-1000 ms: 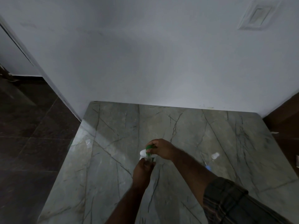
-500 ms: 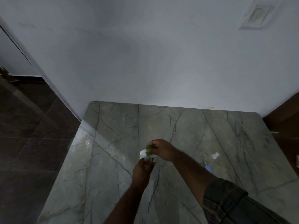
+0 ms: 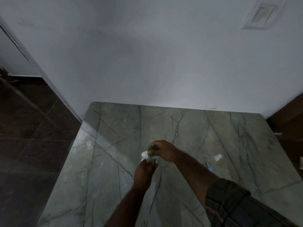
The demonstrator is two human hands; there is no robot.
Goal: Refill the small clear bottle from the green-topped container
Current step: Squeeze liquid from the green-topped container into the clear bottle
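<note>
My left hand is wrapped around the small clear bottle, holding it upright over the marble slab. Just above it my right hand grips the white container by its green top, tilted against the bottle's mouth. A white part of the container shows to the left of the green top. The two hands nearly touch, and the dim light hides any liquid level.
A small clear cap or lid and a thin tool with a blue handle lie on the slab to the right. White wall behind; dark tiled floor drops away left of the slab edge. A wooden panel stands at right.
</note>
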